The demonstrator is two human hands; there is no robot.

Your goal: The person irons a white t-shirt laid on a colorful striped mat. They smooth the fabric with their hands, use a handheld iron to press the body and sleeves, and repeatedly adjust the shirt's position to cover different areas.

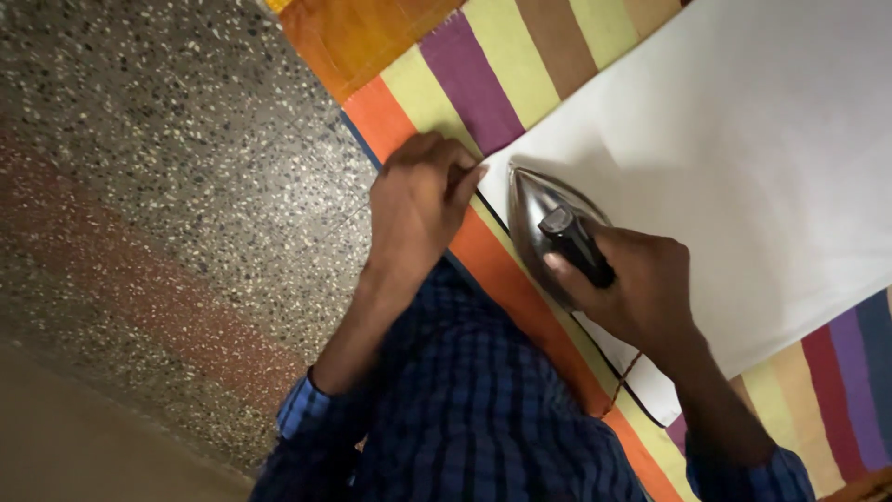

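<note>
A metal clothes iron (pixel 537 216) with a black handle rests on the near corner of a white cloth (pixel 725 167). My right hand (pixel 641 284) is closed around the iron's handle. My left hand (pixel 418 200) presses on the edge of the white cloth just left of the iron's tip, fingers curled on the fabric. The white cloth lies spread over a striped sheet (pixel 483 74) of orange, yellow, purple and brown bands.
A speckled stone floor (pixel 158 186) fills the left side beyond the sheet's edge. The iron's cord (pixel 621 376) trails along the sheet below my right wrist. My blue checked shirt (pixel 465 409) fills the lower middle.
</note>
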